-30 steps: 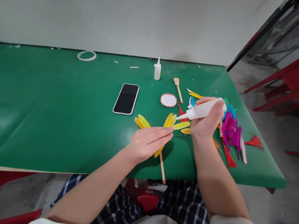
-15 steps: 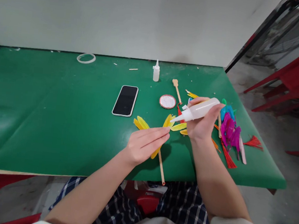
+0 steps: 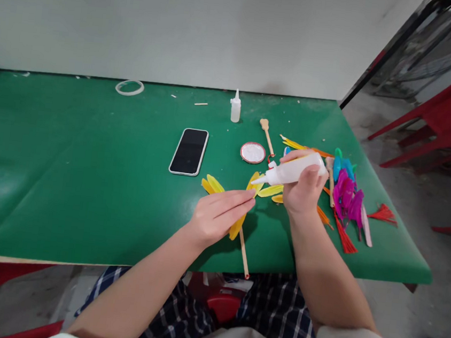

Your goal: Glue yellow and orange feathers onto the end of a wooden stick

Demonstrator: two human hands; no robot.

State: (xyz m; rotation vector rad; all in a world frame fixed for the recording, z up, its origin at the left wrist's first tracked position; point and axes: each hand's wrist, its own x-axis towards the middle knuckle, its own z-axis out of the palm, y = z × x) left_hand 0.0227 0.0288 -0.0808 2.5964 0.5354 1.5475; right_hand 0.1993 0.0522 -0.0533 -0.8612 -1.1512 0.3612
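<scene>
While the right hand (image 3: pixel 304 190) wraps its thumb and fingers around a white bottle (image 3: pixel 296 169), tilting it so that the nozzle points down toward the left hand (image 3: pixel 218 216), the left hand's fingers lie straight and pressed together across some yellow feathers (image 3: pixel 237 227). The left thumb is hidden, so I cannot tell whether that hand pinches them. The nozzle tip is at the feathers, just beyond the left fingertips; whether it touches is unclear. A stick (image 3: pixel 244 254) runs from under the left hand toward the body.

Both hands are over a green table (image 3: pixel 86 192). Beyond the left hand lies a phone (image 3: pixel 189 152). Farther out, beyond the gap between the hands, are a round dish (image 3: pixel 252 153) of something white and an upright small bottle (image 3: pixel 235 110). Right of the right hand, magenta feathers (image 3: pixel 347 198) lie beside a red tassel (image 3: pixel 345 235). A pale wall (image 3: pixel 164 23) rises past the table, and a red chair (image 3: pixel 449 112) stands well off to the right hand's right.
</scene>
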